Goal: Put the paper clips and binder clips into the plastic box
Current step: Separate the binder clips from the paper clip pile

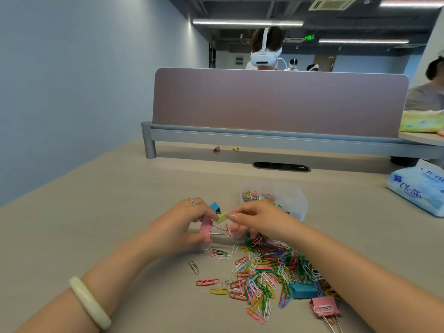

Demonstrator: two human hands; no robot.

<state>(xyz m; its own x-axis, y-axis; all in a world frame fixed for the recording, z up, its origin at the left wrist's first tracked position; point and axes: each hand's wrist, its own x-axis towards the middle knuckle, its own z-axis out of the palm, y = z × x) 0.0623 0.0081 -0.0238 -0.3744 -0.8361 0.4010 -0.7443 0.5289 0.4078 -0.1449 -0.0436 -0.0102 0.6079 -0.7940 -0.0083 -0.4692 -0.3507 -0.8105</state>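
Observation:
My left hand (186,224) grips a pink binder clip (206,229) with its wire handles sticking out to the right; a blue binder clip (215,207) and a yellow one (222,217) sit at its fingertips. My right hand (254,221) pinches at the yellow clip and the wire handles. Behind my right hand stands the clear plastic box (292,197) with several coloured paper clips inside. A heap of coloured paper clips (266,272) lies on the desk under my right forearm, with a blue binder clip (303,290) and a pink binder clip (324,306) in it.
Two small binder clips, pink (217,149) and yellow (235,148), lie far back under the partition (278,102). A tissue pack (419,188) sits at the right edge. A cable slot (281,166) is in the desk. People with headsets sit beyond the partition.

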